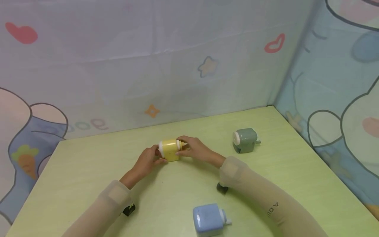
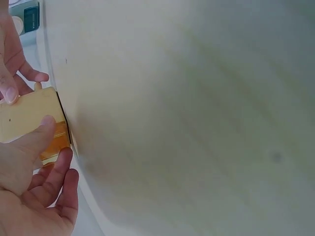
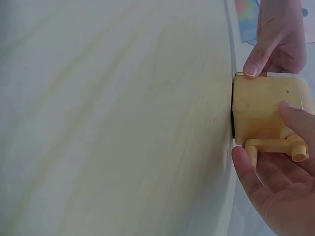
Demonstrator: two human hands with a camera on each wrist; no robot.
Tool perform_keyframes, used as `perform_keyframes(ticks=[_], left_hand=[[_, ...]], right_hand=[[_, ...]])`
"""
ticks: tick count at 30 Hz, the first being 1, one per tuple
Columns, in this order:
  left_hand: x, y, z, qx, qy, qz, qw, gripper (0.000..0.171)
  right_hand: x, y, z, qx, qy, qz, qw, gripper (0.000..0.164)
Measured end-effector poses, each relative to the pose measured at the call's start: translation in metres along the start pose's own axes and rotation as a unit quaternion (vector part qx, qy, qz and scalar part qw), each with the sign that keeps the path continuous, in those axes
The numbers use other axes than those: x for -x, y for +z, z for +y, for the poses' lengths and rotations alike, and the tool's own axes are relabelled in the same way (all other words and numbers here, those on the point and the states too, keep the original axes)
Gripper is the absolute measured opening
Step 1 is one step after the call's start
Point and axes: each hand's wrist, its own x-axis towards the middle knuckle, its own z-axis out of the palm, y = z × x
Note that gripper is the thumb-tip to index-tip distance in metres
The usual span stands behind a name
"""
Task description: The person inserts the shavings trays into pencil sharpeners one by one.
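Observation:
A yellow crank pencil sharpener (image 1: 170,150) stands near the back of the table, its base right at the tabletop. My left hand (image 1: 146,161) holds its left end; in the left wrist view the thumb lies on the yellow face (image 2: 29,114) and the other fingers curl round the end with the orange-tinted part (image 2: 58,140). From the right, my right hand (image 1: 196,149) grips the crank end, thumb on the body. The yellow crank (image 3: 270,146) shows in the right wrist view, between that thumb and the fingers behind it.
A dark green pencil sharpener (image 1: 248,141) stands at the back right, crank toward the right. Nearer me, a blue one (image 1: 208,218) sits at the front, close to my right sleeve (image 1: 260,191). Printed cloth (image 1: 177,85) hangs behind the pale green table (image 1: 88,164) and along its right side.

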Motion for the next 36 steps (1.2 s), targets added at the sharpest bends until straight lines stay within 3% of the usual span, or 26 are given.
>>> perform_keyframes(ticks=[8,23,29,36], left_hand=[[0.000,0.001,0.003,0.020,-0.020,-0.005,0.9996,0.049],[0.003,0.003,0.000,-0.048,0.022,0.009,0.9986,0.049],[0.004,0.002,0.001,-0.065,0.012,0.011,0.9977,0.043],[0.010,0.000,0.001,-0.102,-0.022,0.009,0.9946,0.050]], right_hand=[[0.000,0.000,-0.001,0.007,0.010,-0.004,1.000,0.052],[0.004,-0.002,0.005,0.012,0.004,-0.028,1.000,0.043],[0.009,-0.007,0.010,0.027,0.021,-0.036,0.999,0.048],[0.017,-0.015,0.013,0.044,0.024,-0.038,0.998,0.051]])
